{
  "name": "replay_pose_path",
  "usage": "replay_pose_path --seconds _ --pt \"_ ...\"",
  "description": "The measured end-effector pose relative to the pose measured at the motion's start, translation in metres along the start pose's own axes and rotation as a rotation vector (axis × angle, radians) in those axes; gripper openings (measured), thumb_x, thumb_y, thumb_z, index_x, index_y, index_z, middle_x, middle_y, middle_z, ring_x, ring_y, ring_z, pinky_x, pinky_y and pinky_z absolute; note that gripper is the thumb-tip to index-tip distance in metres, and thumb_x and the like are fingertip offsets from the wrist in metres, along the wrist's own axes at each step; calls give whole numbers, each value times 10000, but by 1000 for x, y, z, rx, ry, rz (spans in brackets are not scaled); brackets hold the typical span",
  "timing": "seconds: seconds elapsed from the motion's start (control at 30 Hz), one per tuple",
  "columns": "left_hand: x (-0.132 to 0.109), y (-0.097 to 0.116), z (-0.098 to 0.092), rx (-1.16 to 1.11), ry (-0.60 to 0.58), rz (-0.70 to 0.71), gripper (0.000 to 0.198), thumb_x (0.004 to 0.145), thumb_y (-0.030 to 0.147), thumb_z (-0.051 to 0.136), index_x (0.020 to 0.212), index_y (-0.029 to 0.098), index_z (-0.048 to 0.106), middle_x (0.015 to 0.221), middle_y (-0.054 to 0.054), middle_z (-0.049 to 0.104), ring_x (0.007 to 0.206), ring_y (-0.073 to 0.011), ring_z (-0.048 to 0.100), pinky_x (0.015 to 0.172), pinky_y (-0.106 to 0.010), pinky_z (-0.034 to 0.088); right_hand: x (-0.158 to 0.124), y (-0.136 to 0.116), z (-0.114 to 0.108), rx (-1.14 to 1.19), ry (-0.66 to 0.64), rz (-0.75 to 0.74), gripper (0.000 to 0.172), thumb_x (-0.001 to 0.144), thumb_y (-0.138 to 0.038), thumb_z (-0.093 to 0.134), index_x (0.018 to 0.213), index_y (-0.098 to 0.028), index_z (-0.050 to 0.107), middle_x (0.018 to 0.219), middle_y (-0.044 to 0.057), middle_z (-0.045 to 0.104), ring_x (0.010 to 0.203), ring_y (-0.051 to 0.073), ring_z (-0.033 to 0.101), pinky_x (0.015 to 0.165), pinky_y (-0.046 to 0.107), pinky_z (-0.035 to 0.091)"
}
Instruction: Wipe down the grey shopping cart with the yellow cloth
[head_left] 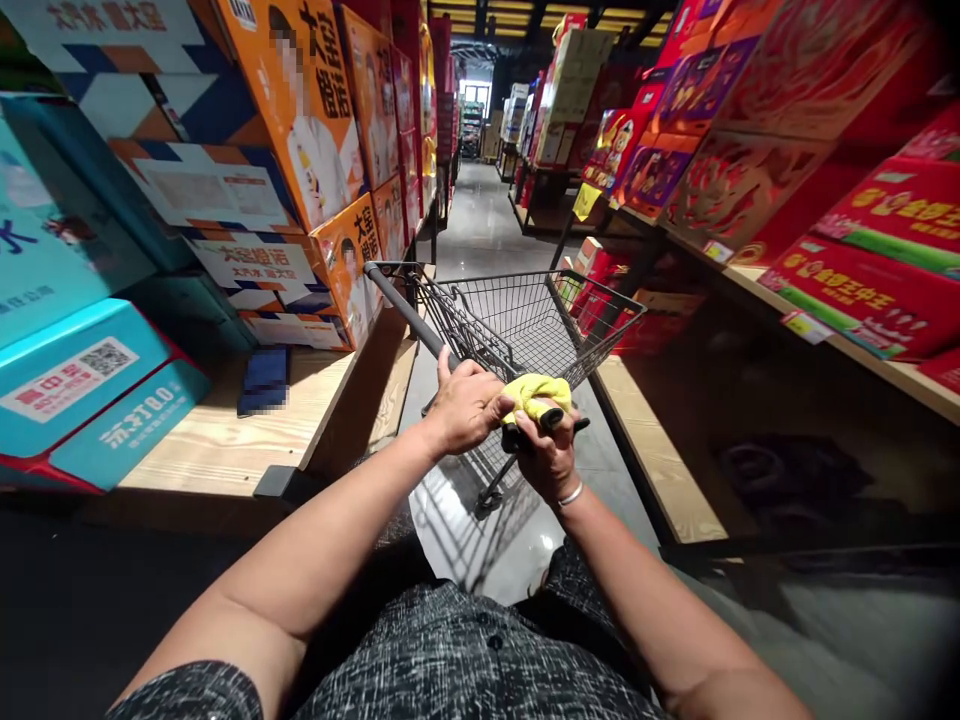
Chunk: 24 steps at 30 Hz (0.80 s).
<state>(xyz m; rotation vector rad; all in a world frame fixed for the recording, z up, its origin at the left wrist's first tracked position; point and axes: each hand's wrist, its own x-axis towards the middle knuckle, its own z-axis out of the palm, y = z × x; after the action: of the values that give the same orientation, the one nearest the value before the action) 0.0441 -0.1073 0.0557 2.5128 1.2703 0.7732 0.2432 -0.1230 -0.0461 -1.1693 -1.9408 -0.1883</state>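
A bunched yellow cloth item with black ends (534,393), possibly gloves, sits between my two hands over the shopping cart's handle. My right hand (551,455) is closed around its lower side, a pale bracelet on the wrist. My left hand (466,405) lies across the handle line, its fingertips closed at the item's left edge, with the thumb pointing up. Part of those left fingers is hidden. The dark wire shopping cart (540,315) stands turned in front of me, and no goods show in its basket. Its grey handle (405,310) slants down toward my left hand.
Orange drink cartons (300,110) and turquoise boxes (82,390) are stacked on the left wooden shelf (232,450). A dark blue folded item (264,380) lies there. Red boxes (832,290) fill the right shelf. The grey aisle floor (484,215) runs ahead between shelves.
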Motion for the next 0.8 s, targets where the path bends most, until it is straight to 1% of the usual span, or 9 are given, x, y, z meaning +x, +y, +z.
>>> replay_pose_path --seconds 0.13,0.27,0.37,0.43,0.53,0.6,0.63,0.73,0.8 --pt "-4 -10 -2 -49 26 26 635 1063 582 210 738 227 624 831 -8 689 1042 -223 556 1244 -650 -63 3 18 16 -51 3 78 249 916 -253 569 1148 -291 652 1207 146 557 1247 339 563 1103 635 442" --pt "-5 -14 -5 -67 28 49 610 1058 577 240 751 223 631 811 -9 689 1043 -229 565 1228 -652 -57 2 35 25 -19 34 147 344 900 -270 565 1240 -265 620 1268 171 534 1289 354 532 1112 623 435" --pt "-5 -14 -8 -74 11 34 551 1007 641 383 770 231 663 811 -13 708 1029 -241 573 1221 -656 -32 8 52 20 -7 -1 343 477 871 -250 533 1346 -259 576 1332 183 519 1329 373 513 1072 619 464" --pt "-5 -14 -8 -74 22 32 510 934 690 522 768 233 677 794 -10 713 1004 -245 583 1219 -649 -8 18 54 10 43 -26 412 503 876 -247 507 1376 -261 561 1331 173 537 1315 359 537 1058 592 485" --pt "-5 -15 -6 -55 44 31 494 885 701 603 751 231 680 767 -6 713 988 -245 591 1221 -637 5 31 28 -8 153 30 353 513 918 -264 492 1429 -276 529 1305 143 572 1280 311 578 1102 542 475" --pt "-6 -16 -5 -29 45 21 494 908 693 571 769 235 690 788 -12 727 1001 -245 591 1225 -633 7 34 -4 -18 209 77 269 566 928 -260 505 1492 -292 480 1320 139 574 1293 302 576 1123 523 468" --pt "-6 -17 -4 -14 42 16 500 924 690 541 782 237 696 812 -17 736 1009 -247 588 1229 -634 9 35 -21 -22 222 68 215 585 927 -257 518 1508 -302 470 1333 140 572 1300 305 570 1124 519 470" --pt "-7 -21 -4 -5 22 11 550 980 671 416 812 235 707 886 -38 751 1043 -255 580 1240 -635 -5 34 -59 -29 178 -15 40 511 917 -263 570 1425 -321 576 1338 145 581 1275 320 574 1110 516 477" --pt "-9 -23 -6 -37 10 14 573 1002 657 368 825 231 706 908 -42 748 1061 -253 580 1250 -623 -15 37 -63 -31 103 -50 -28 402 915 -271 590 1305 -315 672 1322 146 597 1250 328 576 1106 513 469"
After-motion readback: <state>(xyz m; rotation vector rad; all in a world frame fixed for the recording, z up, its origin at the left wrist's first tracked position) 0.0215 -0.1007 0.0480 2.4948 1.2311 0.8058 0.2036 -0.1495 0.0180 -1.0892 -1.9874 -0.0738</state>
